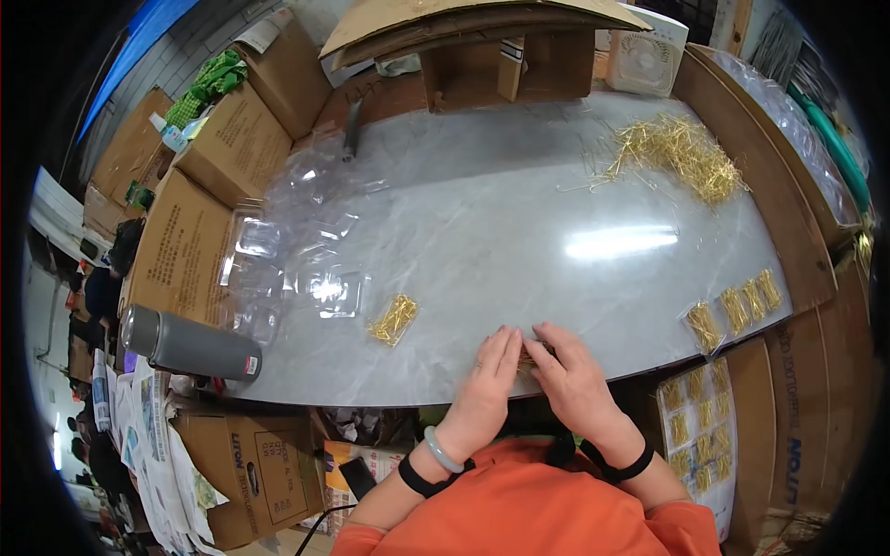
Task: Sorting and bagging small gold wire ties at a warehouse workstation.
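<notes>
At the front edge of the grey table (445,232), my left hand (491,371) and my right hand (569,378) come together with fingers bent inward. Between them they hold a small bundle of gold wire hooks (526,362), mostly hidden by the fingers. To the left of my hands lies a small clear plastic tray (394,321) filled with gold wires. A large loose heap of gold wire hooks (681,156) is spread at the far right. Several filled packs (737,309) stand in a row at the right front edge.
Empty clear plastic trays (320,208) pile up on the left, near a grey bottle (190,345) lying on its side. Cardboard boxes (176,250) border the table's left. A white fan (646,60) stands at the back. Below the right edge, a sheet of filled packs (697,431) shows.
</notes>
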A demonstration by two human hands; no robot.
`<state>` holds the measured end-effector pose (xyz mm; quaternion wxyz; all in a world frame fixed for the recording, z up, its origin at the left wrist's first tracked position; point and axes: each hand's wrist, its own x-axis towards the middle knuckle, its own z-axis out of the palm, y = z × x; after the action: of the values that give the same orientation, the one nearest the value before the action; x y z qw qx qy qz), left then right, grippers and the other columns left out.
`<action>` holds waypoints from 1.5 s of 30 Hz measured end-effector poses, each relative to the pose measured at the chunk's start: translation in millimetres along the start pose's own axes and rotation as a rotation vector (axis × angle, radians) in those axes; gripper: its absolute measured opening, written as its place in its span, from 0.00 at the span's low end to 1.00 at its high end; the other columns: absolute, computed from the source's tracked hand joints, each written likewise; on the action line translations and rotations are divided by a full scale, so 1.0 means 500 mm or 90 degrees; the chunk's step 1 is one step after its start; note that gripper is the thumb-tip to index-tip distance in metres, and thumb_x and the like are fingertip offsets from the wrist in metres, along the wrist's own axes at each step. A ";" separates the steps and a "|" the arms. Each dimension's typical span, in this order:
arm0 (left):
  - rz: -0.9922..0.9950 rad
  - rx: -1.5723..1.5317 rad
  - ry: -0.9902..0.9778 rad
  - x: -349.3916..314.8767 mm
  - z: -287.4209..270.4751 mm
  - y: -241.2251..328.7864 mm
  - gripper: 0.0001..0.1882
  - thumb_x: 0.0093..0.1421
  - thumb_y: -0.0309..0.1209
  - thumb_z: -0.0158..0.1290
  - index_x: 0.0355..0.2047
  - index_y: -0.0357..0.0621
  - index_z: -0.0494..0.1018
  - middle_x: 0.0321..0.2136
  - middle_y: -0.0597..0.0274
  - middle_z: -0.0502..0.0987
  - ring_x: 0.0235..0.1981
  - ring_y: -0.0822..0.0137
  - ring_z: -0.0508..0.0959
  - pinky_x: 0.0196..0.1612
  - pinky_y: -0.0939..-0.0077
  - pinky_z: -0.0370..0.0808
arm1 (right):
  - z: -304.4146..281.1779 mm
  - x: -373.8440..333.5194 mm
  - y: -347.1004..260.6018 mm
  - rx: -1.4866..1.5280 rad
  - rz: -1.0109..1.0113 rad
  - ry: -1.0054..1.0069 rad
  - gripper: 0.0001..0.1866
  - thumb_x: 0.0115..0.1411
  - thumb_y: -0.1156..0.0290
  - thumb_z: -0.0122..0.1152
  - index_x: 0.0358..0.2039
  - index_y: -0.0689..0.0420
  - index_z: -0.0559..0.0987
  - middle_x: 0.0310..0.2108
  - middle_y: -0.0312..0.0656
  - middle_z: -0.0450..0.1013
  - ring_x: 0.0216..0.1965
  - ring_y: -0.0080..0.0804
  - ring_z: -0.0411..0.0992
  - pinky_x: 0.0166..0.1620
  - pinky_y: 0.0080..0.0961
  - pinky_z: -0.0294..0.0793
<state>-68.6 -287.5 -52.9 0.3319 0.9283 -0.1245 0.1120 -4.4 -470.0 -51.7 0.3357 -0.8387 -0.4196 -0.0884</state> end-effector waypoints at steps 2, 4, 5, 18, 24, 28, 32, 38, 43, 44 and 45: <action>-0.014 -0.022 0.044 0.001 0.014 0.013 0.35 0.61 0.13 0.46 0.70 0.27 0.54 0.68 0.33 0.57 0.71 0.40 0.59 0.71 0.53 0.63 | -0.004 0.013 -0.026 0.010 0.000 0.021 0.28 0.56 0.80 0.61 0.60 0.66 0.72 0.59 0.54 0.70 0.62 0.55 0.68 0.65 0.49 0.69; -0.029 -0.063 0.038 0.004 0.013 0.013 0.36 0.62 0.14 0.47 0.71 0.25 0.52 0.70 0.33 0.54 0.72 0.40 0.57 0.71 0.52 0.61 | 0.001 0.012 -0.022 -0.074 -0.031 -0.011 0.28 0.57 0.78 0.63 0.60 0.66 0.72 0.60 0.53 0.69 0.63 0.54 0.67 0.64 0.48 0.69; -0.036 -0.084 0.035 0.006 0.011 0.013 0.36 0.62 0.14 0.47 0.71 0.25 0.50 0.71 0.34 0.53 0.72 0.40 0.56 0.72 0.52 0.60 | 0.005 0.012 -0.019 -0.116 -0.047 -0.027 0.28 0.57 0.76 0.64 0.59 0.66 0.72 0.60 0.53 0.69 0.63 0.54 0.67 0.64 0.48 0.69; -0.030 0.016 0.177 0.007 -0.013 -0.011 0.10 0.53 0.27 0.67 0.34 0.39 0.80 0.41 0.55 0.78 0.47 0.50 0.76 0.52 0.56 0.72 | -0.009 0.022 -0.005 -0.161 -0.052 -0.114 0.33 0.62 0.63 0.66 0.65 0.61 0.69 0.67 0.50 0.64 0.68 0.54 0.61 0.70 0.54 0.57; -0.011 0.050 0.177 0.014 -0.020 -0.015 0.10 0.52 0.30 0.69 0.32 0.43 0.80 0.35 0.61 0.77 0.42 0.54 0.75 0.48 0.59 0.71 | -0.023 0.030 0.005 -0.142 -0.052 -0.109 0.32 0.61 0.66 0.65 0.65 0.62 0.68 0.66 0.51 0.64 0.67 0.55 0.61 0.70 0.52 0.58; 0.008 0.077 0.176 0.020 -0.012 -0.014 0.10 0.51 0.32 0.69 0.30 0.45 0.80 0.33 0.61 0.76 0.39 0.55 0.74 0.45 0.60 0.69 | -0.009 0.024 0.017 -0.166 -0.079 -0.111 0.33 0.60 0.67 0.65 0.65 0.63 0.68 0.65 0.51 0.65 0.67 0.53 0.62 0.70 0.50 0.58; -0.035 0.078 0.150 0.020 -0.018 -0.009 0.15 0.53 0.35 0.69 0.37 0.43 0.79 0.37 0.57 0.76 0.42 0.53 0.74 0.48 0.57 0.69 | -0.015 0.026 0.012 -0.134 -0.035 -0.091 0.34 0.60 0.67 0.65 0.66 0.64 0.66 0.66 0.52 0.64 0.69 0.52 0.60 0.71 0.50 0.57; 0.002 0.012 0.100 0.028 -0.014 -0.012 0.30 0.60 0.35 0.64 0.59 0.35 0.69 0.58 0.44 0.71 0.62 0.43 0.70 0.65 0.52 0.66 | -0.037 0.035 0.004 -0.058 0.001 -0.106 0.37 0.58 0.70 0.67 0.67 0.64 0.65 0.67 0.53 0.63 0.69 0.54 0.59 0.71 0.49 0.59; 0.046 0.031 0.024 0.050 0.003 -0.018 0.30 0.64 0.31 0.59 0.63 0.31 0.66 0.64 0.43 0.68 0.68 0.44 0.65 0.69 0.49 0.62 | -0.049 0.032 0.026 0.045 0.033 -0.088 0.37 0.55 0.76 0.69 0.66 0.62 0.67 0.63 0.52 0.68 0.66 0.54 0.64 0.68 0.45 0.64; 0.047 0.063 0.011 0.048 0.010 -0.019 0.29 0.65 0.30 0.58 0.64 0.31 0.66 0.64 0.43 0.68 0.68 0.44 0.65 0.69 0.48 0.62 | -0.052 0.034 0.031 0.046 0.024 -0.098 0.37 0.55 0.77 0.69 0.66 0.61 0.68 0.62 0.51 0.69 0.65 0.53 0.65 0.67 0.44 0.65; 0.051 0.095 -0.002 0.049 0.014 -0.019 0.29 0.65 0.29 0.57 0.64 0.32 0.66 0.64 0.43 0.68 0.68 0.45 0.65 0.69 0.48 0.62 | -0.055 0.034 0.042 0.053 0.019 -0.103 0.36 0.55 0.78 0.68 0.65 0.61 0.68 0.61 0.51 0.69 0.64 0.53 0.65 0.67 0.44 0.66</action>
<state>-41.7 -289.0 -56.7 0.2565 0.9451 -0.1533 0.1325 25.9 -485.5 -34.0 0.3369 -0.8345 -0.4360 0.0021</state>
